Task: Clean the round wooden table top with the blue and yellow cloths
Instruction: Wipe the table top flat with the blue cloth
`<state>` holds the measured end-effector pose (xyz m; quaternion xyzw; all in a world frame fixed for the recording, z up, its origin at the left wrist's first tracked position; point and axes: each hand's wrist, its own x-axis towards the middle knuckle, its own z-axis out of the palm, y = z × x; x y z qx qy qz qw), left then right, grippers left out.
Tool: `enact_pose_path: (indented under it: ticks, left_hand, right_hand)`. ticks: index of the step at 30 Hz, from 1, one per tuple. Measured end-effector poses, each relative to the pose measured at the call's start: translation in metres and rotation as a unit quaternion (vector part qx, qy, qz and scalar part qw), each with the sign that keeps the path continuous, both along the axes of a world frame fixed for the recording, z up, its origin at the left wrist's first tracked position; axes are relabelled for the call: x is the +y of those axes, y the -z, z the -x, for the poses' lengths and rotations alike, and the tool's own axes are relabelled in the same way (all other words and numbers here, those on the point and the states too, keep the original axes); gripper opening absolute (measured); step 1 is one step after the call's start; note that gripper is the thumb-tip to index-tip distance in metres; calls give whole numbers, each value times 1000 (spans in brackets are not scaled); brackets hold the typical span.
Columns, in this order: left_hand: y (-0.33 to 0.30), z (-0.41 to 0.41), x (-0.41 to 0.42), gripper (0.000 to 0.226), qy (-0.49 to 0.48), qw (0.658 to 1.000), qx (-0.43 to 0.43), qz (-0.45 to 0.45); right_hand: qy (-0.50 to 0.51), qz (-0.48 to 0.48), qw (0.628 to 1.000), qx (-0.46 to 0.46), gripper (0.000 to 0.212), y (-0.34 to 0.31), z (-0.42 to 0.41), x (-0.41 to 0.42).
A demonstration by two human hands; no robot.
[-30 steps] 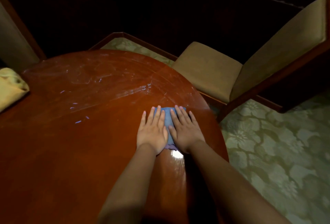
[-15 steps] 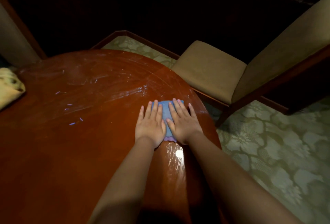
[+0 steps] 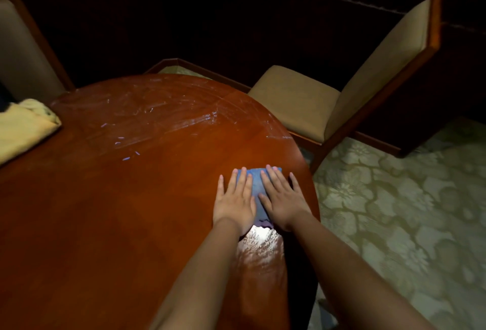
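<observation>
At the right rim of the table: two flat hands press one blue cloth (image 3: 255, 185) against the wood.
Count: one round wooden table top (image 3: 110, 219), two cloths, two hands, two chairs.
Left hand (image 3: 234, 202): palm down, fingers spread and straight, lying on the cloth's left half; it clasps nothing, only presses.
Right hand (image 3: 282, 199): palm down beside the left, fingers spread, covering the cloth's right half; likewise pressing, not clenched.
Yellow cloth (image 3: 25, 127): folded, lying at the table's far left edge, well apart from the hands.
Chairs: one tan upholstered chair (image 3: 342, 98) stands just beyond the table's right rim; a second chair back (image 3: 23, 48) rises at the far left.
Edges and room: the blue cloth sits near the right rim; the wide centre and left of the top lie bare, streaked with pale smears and small blue flecks toward the far side.
Floor: a patterned pale green carpet (image 3: 394, 211) runs along the right.
Hard to make out: most of the blue cloth is hidden under the hands; the yellow cloth is cut off by the left frame edge; the background is too dark to read; a bright glare sits on the wood between the wrists.
</observation>
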<state>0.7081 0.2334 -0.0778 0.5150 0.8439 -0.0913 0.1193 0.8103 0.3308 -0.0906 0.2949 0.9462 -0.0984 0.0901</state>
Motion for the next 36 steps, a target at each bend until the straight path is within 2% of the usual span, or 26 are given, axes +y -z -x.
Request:
enact_pose_path:
  ticks: [7, 10, 20, 31, 36]
  left_hand:
    - [0, 20, 42, 59, 2, 1000, 17, 6]
    - [1, 34, 74, 58, -23, 1000, 18, 9]
    - [11, 90, 151, 57, -117, 993, 32, 4]
    - [4, 85, 152, 57, -138, 990, -10, 20]
    - [-1, 51, 132, 57, -140, 990, -25, 24]
  right_hand:
    - [-8, 0, 1000, 14, 108, 5, 20, 42]
    - [-32, -3, 999, 21, 91, 4, 40, 77]
    - [-106, -19, 993, 41, 86, 13, 115, 168]
    - [-118, -7, 993, 28, 87, 13, 111, 170]
    - [-120, 2, 992, 33, 75, 10, 76, 150]
